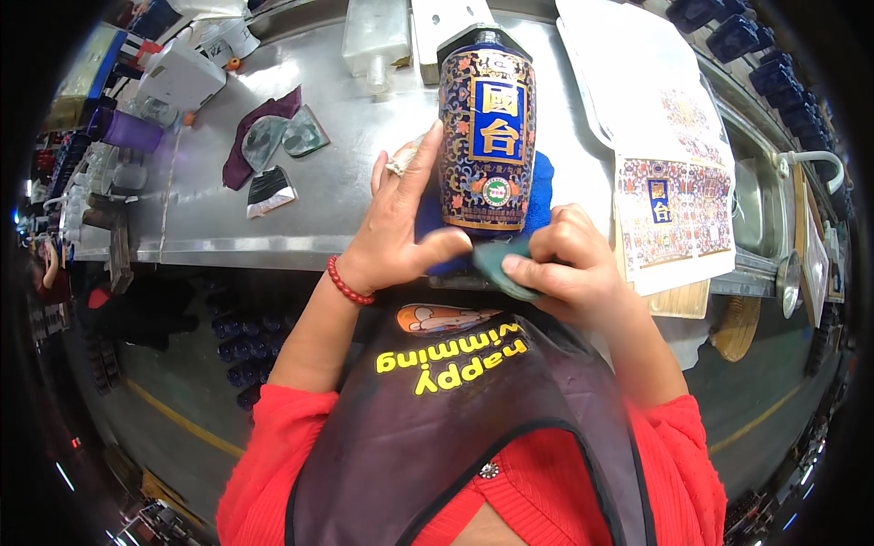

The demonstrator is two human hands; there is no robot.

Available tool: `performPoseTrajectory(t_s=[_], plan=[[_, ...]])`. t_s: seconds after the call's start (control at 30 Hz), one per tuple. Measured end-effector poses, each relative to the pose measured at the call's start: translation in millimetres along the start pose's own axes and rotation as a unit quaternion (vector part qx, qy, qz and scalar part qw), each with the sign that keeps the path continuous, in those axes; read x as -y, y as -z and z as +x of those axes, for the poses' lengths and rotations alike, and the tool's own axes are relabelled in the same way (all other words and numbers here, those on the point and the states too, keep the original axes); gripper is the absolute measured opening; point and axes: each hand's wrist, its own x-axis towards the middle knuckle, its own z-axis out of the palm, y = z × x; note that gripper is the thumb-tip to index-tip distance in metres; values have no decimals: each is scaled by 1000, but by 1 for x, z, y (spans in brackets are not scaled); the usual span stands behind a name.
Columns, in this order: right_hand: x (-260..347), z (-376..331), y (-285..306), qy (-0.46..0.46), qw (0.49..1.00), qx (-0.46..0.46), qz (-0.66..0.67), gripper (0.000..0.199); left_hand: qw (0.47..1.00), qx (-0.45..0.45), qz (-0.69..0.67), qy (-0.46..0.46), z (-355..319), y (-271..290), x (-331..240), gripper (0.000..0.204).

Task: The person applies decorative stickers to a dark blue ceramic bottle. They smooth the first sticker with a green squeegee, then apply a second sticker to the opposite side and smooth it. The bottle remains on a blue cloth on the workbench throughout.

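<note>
A dark blue bottle (487, 196) with a floral pattern and gold lettering lies face up on a blue cloth (541, 187), its neck pointing away from me. My left hand (393, 214) cradles its left side, with the index finger along the edge and the thumb at the base. Something white is wrapped round one of that hand's fingers. Pinched in my right hand (572, 259) is a flat, dull green pad (506, 267), just below the bottle's base. Whether the pad touches the bottle, I cannot tell.
Right of the bottle lies a printed sheet of patterned decals (678, 214) on a white board, beside a sink (754, 205). On the metal table (319, 200) are a maroon cloth with grey-green pads (264, 141) and a black-and-white piece (270, 191). A clear plastic container (376, 36) stands behind.
</note>
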Motion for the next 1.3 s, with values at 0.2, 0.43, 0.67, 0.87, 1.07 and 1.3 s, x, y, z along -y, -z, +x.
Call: performPoseTrajectory(t_s=[0.2, 0.43, 0.67, 0.87, 1.07, 1.3], plan=[[-2, 0, 3, -67, 992, -87, 59, 40, 998, 7, -46, 32, -1, -8, 9, 96], [4, 14, 5, 24, 997, -23, -71, 33, 994, 16, -91, 60, -2, -9, 14, 107], [5, 33, 7, -24, 983, -69, -169, 35, 979, 0, 199, -45, -6, -7, 15, 122], [12, 26, 15, -272, 930, -169, 180, 15, 956, -18, 283, -76, -1, 4, -11, 114], [-11, 25, -1, -428, 722, -328, 434, 15, 937, 8, 332, -113, 12, 11, -41, 109], [-18, 37, 1, -438, 702, -334, 452, 23, 984, -30, 174, -39, 38, 1, -21, 98]])
